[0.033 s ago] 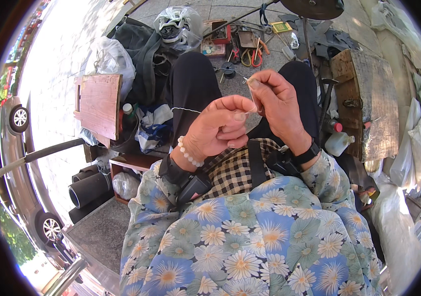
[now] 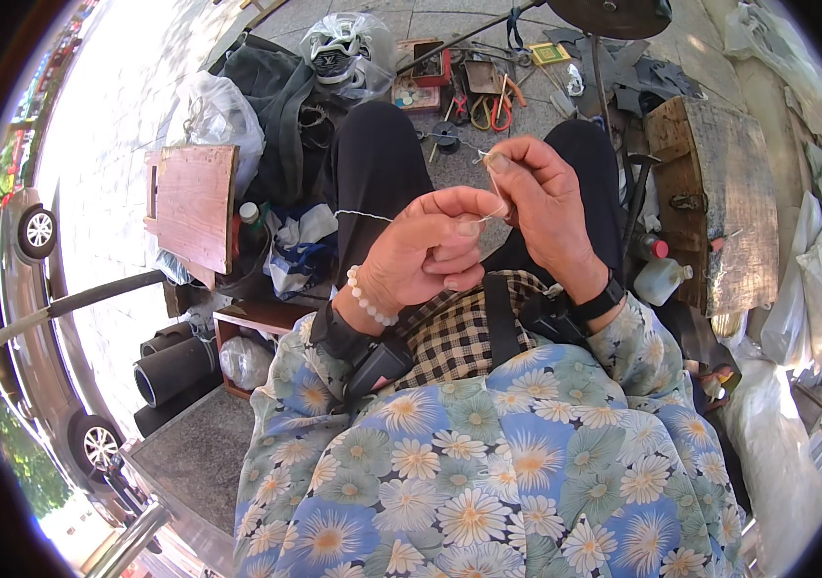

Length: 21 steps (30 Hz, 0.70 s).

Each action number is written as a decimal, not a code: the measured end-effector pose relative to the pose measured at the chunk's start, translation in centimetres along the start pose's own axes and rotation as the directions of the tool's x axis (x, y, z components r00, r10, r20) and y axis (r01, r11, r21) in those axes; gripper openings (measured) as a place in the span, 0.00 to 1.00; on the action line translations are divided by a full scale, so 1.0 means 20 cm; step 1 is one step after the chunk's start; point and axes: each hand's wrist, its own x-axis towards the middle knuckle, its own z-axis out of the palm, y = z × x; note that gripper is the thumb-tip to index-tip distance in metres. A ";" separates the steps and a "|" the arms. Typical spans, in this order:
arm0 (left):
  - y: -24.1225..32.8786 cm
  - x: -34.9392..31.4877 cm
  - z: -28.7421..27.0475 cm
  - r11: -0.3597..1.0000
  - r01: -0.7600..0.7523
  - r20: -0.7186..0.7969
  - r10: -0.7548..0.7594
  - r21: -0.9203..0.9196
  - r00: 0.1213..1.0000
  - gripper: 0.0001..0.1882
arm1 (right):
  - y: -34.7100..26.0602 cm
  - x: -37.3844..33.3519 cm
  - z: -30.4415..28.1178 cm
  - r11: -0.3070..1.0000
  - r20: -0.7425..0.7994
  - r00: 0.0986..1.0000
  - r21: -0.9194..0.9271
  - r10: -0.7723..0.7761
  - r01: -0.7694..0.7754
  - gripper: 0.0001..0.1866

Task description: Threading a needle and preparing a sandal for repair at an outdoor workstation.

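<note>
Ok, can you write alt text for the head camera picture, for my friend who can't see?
A person's left hand and right hand pinch a thin white thread in front of their body. They wear blue flowered clothes. Farther ahead, tools lie on the pavement, near a see-through bag holding a black-and-white shoe.

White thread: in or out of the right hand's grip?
In: white thread passes between the right hand's pinched thumb and forefinger, with a strand hanging below.
</note>
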 end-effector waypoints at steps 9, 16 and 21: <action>0.02 0.00 0.03 0.985 0.148 0.021 -0.151 0.089 0.988 0.27 | -0.03 0.01 -0.05 0.951 0.049 0.989 0.271 0.142 -0.150 0.02; 0.01 -0.02 0.01 0.994 0.099 0.231 -0.107 0.047 0.967 0.35 | 0.04 0.04 -0.12 0.605 0.303 0.944 0.730 0.131 -0.318 0.05; 0.00 -0.04 -0.02 0.998 -0.001 0.324 0.023 -0.070 0.946 0.36 | 0.10 0.07 -0.19 0.708 0.338 0.916 0.592 0.217 -0.385 0.08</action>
